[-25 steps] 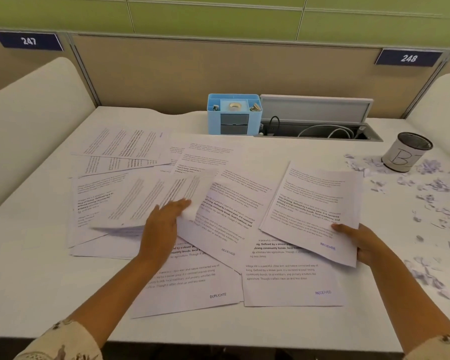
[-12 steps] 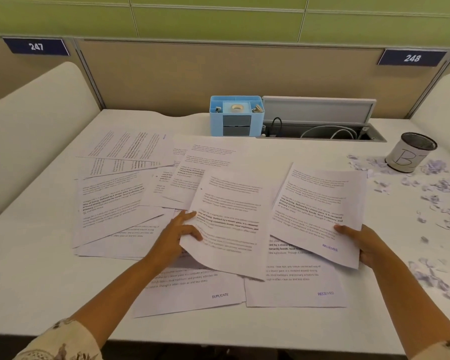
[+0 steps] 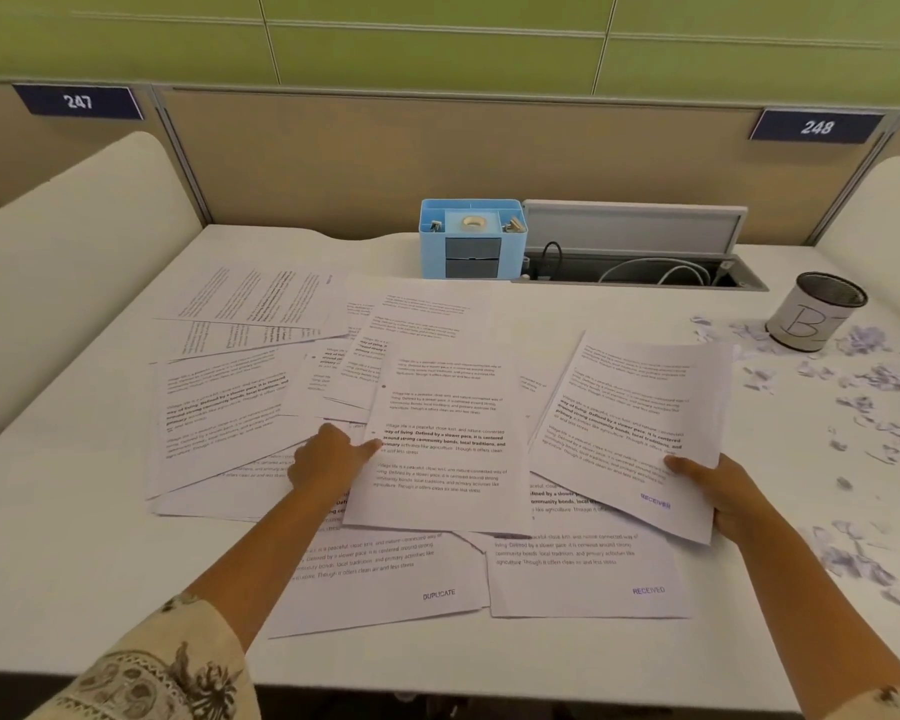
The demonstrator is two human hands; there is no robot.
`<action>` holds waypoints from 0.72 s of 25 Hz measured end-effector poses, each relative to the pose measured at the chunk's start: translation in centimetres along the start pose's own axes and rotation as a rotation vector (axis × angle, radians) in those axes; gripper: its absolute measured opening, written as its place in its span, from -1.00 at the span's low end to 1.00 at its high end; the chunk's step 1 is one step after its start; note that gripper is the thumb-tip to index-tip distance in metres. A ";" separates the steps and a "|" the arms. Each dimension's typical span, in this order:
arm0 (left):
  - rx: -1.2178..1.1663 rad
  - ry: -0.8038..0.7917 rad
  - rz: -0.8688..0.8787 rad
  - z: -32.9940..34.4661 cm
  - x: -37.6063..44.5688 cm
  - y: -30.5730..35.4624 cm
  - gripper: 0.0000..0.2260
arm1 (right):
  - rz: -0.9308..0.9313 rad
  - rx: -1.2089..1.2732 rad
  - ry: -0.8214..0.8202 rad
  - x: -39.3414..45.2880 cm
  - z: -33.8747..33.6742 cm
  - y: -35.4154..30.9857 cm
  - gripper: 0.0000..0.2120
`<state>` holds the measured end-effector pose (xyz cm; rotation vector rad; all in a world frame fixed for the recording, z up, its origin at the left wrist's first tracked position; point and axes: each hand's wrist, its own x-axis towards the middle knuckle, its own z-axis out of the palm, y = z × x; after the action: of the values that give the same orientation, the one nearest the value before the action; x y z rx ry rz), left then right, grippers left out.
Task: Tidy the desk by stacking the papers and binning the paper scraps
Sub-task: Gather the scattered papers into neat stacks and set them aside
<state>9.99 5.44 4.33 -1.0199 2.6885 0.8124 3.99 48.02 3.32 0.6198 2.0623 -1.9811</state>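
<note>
Mid-desk, the centre sheet (image 3: pixel 445 439) sits on top of the spread, left hand (image 3: pixel 328 462) pinching its left edge, thumb on top, fingers tucked under. Right hand (image 3: pixel 726 493) grips the lower right corner of the RECEIVED sheet (image 3: pixel 635 428), which is lifted off the desk (image 3: pixel 48 537) and tilted. Could be more than one sheet in that grip, can't tell.

Rest of the papers (image 3: pixel 219 407) fan out to the left and toward the back, overlapping, approx a dozen, none squared up. Two more lie nearest the person, partly under the centre sheet. Scraps (image 3: pixel 863 376) are scattered along the right side of the desk, around the bin (image 3: pixel 814 314) and down toward the near edge. None binned as far as I can see.

Risks, my read: one-edge pinch on thin paper, so a quick pull could crease it or drag the sheets below along w/ it. The lifted sheet hangs near the scraps; a sweep that way could fan them off the desk. Bin is light-looking and close to the right arm's path, so a knock could tip it.

Writing: blue stamp RECEIVED on the held sheet, again on the near right sheet (image 3: pixel 588 579). DUPLICATE on the near left sheet (image 3: pixel 385 579). Body text reads "Village life is a peaceful...". Bin marked "B", rest unclear. Partition plates 247 (image 3: pixel 78 101) and 248 (image 3: pixel 817 127).
</note>
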 end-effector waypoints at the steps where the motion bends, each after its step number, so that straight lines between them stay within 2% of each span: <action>1: 0.073 -0.019 -0.015 0.3 0.0 0.3 -0.40 | -0.005 -0.010 0.007 0.0 0.0 0.0 -0.80; 4: 0.219 -0.016 -0.017 0.7 -0.2 1.3 -0.29 | -0.014 -0.015 0.015 -0.2 0.1 0.0 -0.82; 8: 0.273 -0.081 0.012 0.5 0.0 1.8 -0.35 | -0.021 -0.020 0.005 -0.3 0.1 -0.1 -0.79; 10: 0.188 -0.133 0.045 0.4 0.3 1.8 -0.43 | -0.020 -0.022 0.006 -0.3 0.2 -0.1 -0.78; 14: -0.145 -0.235 0.158 0.0 0.6 2.4 -0.64 | -0.019 -0.026 0.012 -0.1 0.1 0.0 -0.75; 18: -0.260 -0.118 0.238 -1.6 0.6 3.1 -0.64 | -0.026 -0.042 0.023 0.1 0.0 0.2 -0.69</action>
<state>7.65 6.17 6.82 -0.6763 2.6838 1.2507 3.97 48.05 3.07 0.6134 2.1297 -1.9477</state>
